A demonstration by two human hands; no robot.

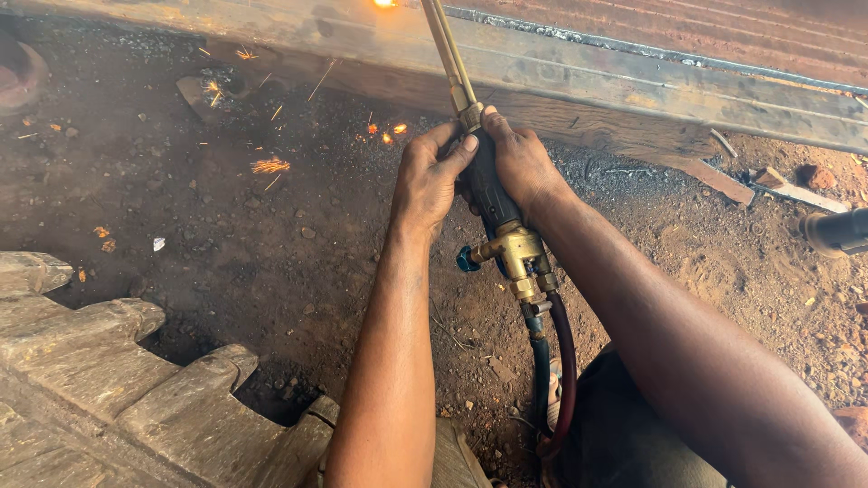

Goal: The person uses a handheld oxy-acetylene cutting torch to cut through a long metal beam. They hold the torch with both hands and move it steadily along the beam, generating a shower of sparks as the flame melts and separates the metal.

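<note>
Overhead, one long rusty steel beam runs across the dirt ground, with one glowing orange cut spot at its upper edge. Lower left lies one grey toothed metal bucket edge showing four blunt teeth. One brass and black cutting torch points up at the beam, and two hoses, one red hose and one dark green hose, hang from its valve. Both hands grip the black handle: left hand wrapped alongside, right hand closed over it. Several orange sparks scatter on the dirt.
</note>
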